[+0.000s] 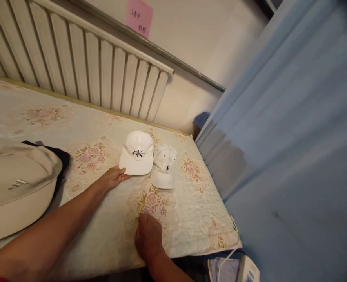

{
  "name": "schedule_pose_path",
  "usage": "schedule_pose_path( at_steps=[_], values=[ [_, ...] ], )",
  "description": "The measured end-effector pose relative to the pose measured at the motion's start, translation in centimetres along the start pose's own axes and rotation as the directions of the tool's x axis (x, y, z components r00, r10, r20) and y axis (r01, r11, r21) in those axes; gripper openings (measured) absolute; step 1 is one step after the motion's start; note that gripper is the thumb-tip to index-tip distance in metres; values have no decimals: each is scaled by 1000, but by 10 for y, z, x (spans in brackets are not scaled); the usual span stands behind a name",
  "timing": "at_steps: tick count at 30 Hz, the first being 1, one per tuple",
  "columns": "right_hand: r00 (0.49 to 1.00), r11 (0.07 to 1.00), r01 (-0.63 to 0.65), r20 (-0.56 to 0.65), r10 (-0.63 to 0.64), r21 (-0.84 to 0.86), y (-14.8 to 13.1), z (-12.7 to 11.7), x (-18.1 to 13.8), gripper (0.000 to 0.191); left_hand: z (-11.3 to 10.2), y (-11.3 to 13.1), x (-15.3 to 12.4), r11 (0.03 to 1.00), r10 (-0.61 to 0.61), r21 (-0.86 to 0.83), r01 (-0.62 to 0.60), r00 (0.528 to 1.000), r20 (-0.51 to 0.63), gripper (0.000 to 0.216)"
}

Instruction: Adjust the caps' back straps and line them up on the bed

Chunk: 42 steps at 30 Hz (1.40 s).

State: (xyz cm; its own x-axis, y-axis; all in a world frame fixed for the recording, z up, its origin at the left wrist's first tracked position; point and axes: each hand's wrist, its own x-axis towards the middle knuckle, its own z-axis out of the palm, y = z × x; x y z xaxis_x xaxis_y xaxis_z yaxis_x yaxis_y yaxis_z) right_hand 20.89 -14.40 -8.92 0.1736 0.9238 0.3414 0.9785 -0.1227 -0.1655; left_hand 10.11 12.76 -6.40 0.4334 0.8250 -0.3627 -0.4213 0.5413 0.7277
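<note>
My left hand (116, 177) grips the brim of a white baseball cap (137, 149) with dark "CK"-style letters on its front, thumb on top and fingers below. Close against that cap's right side is a second white baseball cap (164, 166) with a small dark blue emblem, lying on the bed. My right hand (149, 235) is curled into a fist over the flowered bed cover (188, 219), nearer to me than both caps. Nothing shows in its fingers, and it is apart from the caps.
A large beige cap (17, 180) with a striped logo lies at the left, over a black item (62, 156). Behind the bed runs a white radiator (99, 70). A blue curtain (279, 137) hangs on the right. Below the bed's edge are a white box and cable (247, 270).
</note>
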Motion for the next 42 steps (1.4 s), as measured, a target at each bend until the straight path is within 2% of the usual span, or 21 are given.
schedule_pose_path(
  at_steps=[11, 18, 33, 42],
  values=[
    [999, 1000, -17, 48, 17, -7, 0, -1, 2, 15, 5, 0, -16, 991, -52, 116, 65, 992, -111, 29],
    [996, 999, -37, 86, 39, -18, -1, -3, 3, 15, 5, -4, -28, 986, -17, 160, 42, 989, -149, 27],
    [994, 999, -44, 103, 47, -30, -2, -5, 2, 15, 2, -13, -37, 979, 44, 205, -10, 986, -159, 56],
    [993, 999, -48, 110, 51, -25, -2, -7, 3, 15, 9, -14, -45, 962, 75, 273, -23, 980, -182, 57]
  ],
)
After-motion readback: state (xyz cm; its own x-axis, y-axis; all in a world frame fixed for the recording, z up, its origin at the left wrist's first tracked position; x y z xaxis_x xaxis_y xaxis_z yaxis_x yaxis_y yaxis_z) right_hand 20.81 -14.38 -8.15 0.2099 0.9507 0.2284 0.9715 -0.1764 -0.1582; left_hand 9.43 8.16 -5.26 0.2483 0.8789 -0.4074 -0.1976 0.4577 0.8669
